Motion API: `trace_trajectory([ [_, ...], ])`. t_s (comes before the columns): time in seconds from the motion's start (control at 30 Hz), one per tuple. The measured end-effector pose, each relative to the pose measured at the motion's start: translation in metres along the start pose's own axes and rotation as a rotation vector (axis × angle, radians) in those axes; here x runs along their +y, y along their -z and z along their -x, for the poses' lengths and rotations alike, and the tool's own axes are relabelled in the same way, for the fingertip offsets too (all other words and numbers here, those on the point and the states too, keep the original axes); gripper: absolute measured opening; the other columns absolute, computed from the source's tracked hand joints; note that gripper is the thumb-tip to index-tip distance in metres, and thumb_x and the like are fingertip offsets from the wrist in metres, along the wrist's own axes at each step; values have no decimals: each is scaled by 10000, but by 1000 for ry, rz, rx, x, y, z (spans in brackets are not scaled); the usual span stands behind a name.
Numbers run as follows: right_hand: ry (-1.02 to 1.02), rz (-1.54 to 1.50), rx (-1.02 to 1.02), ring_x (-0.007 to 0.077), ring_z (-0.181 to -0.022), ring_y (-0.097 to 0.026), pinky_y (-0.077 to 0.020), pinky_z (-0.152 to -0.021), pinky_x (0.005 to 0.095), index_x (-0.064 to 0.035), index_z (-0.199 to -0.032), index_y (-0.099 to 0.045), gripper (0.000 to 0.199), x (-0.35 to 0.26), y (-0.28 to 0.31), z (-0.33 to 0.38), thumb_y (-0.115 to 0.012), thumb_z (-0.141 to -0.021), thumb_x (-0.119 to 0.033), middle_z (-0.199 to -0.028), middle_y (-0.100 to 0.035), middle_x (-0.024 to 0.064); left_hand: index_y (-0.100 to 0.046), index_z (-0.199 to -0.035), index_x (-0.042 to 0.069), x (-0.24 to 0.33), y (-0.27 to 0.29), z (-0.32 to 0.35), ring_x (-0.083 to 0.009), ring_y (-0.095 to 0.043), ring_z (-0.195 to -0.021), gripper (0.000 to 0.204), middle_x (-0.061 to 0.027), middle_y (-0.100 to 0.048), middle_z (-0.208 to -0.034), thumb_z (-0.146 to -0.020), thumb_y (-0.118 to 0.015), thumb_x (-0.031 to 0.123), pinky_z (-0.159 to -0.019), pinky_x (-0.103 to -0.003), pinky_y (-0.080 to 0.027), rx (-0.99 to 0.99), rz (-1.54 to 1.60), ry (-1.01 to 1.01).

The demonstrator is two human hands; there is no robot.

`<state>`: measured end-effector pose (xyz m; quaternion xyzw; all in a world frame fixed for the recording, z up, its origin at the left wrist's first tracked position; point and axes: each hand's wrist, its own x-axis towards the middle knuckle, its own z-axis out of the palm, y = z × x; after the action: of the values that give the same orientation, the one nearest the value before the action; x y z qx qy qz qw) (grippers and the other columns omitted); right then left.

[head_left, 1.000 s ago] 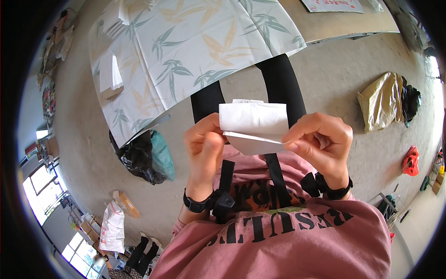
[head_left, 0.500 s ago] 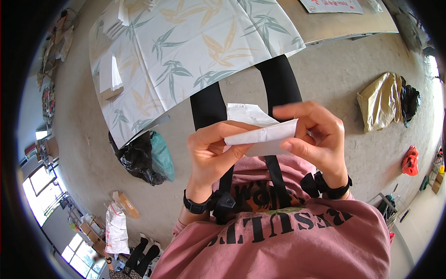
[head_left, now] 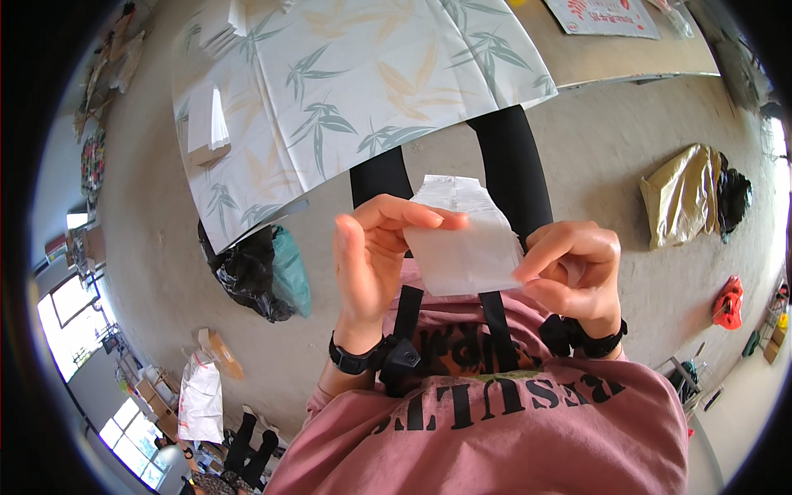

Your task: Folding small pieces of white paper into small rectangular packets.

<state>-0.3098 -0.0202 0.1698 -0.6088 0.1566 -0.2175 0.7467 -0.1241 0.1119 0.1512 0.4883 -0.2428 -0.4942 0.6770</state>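
Over my lap hangs a thin white sheet (head_left: 466, 260), with a smooth, slightly see-through part in front and a crinkled part above and behind; I cannot make out whether it is paper or film. My left hand (head_left: 375, 252) lies at its upper left, fingers stretched across the front and the thumb standing well apart. At the lower right corner, my right hand (head_left: 575, 268) pinches the sheet between thumb and forefinger, the other fingers curled in.
Beyond my knees is a table with a leaf-patterned cloth (head_left: 330, 78). It bears stacks of folded white sheets (head_left: 208, 124). Bags lie on the floor: black (head_left: 247, 272) and teal at left, gold (head_left: 681, 198) and red (head_left: 728, 304) at right. Another person (head_left: 247, 454) is at lower left.
The sheet has swung from nearly edge-on to facing me. My left thumb has come off it and spread; my right hand has moved down to its lower corner.
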Motion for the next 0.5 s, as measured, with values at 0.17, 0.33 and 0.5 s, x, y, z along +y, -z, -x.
trace_trajectory([
  [0.17, -155, -121, 163, 81, -707, -498, -362, -653, 221, 54, -1041, -597, 363, 16, 8, -10, -709, -797, -191, -791, -561, 27, -589, -994, 3, -1, 7, -7, -207, -649, -980, 143, -166, -679, -989, -933, -576, 131, -843, -324, -513, 154, 131, -54],
  [0.33, -201, 55, -31, 190, -1116, -511, -368, -974, 326, 84, -1203, -538, 767, 44, -5, -25, -478, -895, -616, -1179, -592, 130, -579, -1031, 22, 13, 7, -15, -179, -631, -1010, 221, -109, -672, -986, -831, -633, -56, -885, -295, -493, 156, 374, -18],
  [0.5, -336, -152, -100, 217, -1214, -483, -341, -1047, 346, 124, -1308, -419, 789, 40, -23, -48, -408, -946, -577, -1292, -530, 166, -603, -1008, 30, 25, 30, -15, -163, -635, -950, 189, -103, -674, -984, -830, -573, -27, -841, -277, -487, 34, 202, 29],
])
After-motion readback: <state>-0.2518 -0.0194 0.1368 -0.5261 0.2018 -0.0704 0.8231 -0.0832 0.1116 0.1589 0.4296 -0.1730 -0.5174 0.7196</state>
